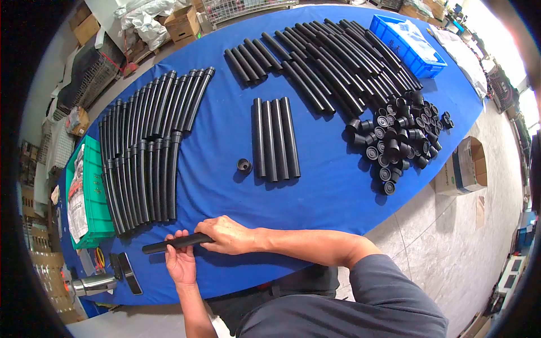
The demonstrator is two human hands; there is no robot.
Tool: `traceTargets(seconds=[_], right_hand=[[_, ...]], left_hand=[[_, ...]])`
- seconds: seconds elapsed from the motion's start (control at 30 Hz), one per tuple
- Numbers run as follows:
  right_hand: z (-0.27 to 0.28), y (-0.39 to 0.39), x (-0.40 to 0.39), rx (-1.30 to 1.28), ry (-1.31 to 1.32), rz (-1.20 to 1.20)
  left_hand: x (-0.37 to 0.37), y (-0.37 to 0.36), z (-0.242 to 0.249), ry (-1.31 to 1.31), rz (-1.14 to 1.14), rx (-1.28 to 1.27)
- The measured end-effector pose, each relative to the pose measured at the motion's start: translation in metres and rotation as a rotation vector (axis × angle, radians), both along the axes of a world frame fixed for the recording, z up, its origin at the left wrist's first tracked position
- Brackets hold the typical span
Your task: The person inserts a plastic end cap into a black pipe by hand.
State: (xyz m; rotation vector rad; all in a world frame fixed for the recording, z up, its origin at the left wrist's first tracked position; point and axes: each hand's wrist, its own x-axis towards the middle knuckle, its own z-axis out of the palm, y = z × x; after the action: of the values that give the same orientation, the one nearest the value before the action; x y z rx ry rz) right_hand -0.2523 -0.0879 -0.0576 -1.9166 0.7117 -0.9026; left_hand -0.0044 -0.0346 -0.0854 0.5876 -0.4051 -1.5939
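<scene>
A black plastic tube (155, 248) lies across both hands near the table's front edge, tilted slightly up to the right. My left hand (181, 263) is closed round its middle, thumb and fingertips showing on either side. The tube's right end disappears into my right hand (226, 235), whose fingers wrap over it, so whatever is at that end is hidden. Beyond the hands, a few black tubes (276, 141) are lined up side by side. A single black cap (244, 165) sits to their left, its hollow side showing.
Rows of tubes with collared ends (158, 107) cover the left side, beside a green crate (101, 197). Bare tubes (338, 62), a heap of black caps (394, 135) and a blue crate (406, 45) occupy the back right. A phone (129, 274) and metal cylinder (93, 285) lie front left.
</scene>
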Motion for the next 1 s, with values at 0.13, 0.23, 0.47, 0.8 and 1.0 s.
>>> traceTargets(seconds=[0.13,0.23,0.47,0.8,1.0], right_hand=[[0.001,0.003,-0.001,-0.143,0.136,-0.004],[0.000,0.002,0.000,-0.153,-0.014,-0.021],[0.006,-0.006,-0.004,0.223,-0.050,0.052],[0.011,-0.004,-0.007,0.195,-0.091,0.068],[-0.003,-0.001,0.001,-0.081,-0.008,-0.025]], left_hand=[[-0.004,-0.001,0.004,-0.005,-0.007,0.015],[0.002,-0.001,0.002,0.030,-0.059,-0.037],[-0.005,-0.002,0.005,0.011,-0.044,-0.049],[-0.001,0.000,0.001,0.031,-0.064,-0.074],[-0.002,-0.002,0.002,0.043,-0.115,-0.080]])
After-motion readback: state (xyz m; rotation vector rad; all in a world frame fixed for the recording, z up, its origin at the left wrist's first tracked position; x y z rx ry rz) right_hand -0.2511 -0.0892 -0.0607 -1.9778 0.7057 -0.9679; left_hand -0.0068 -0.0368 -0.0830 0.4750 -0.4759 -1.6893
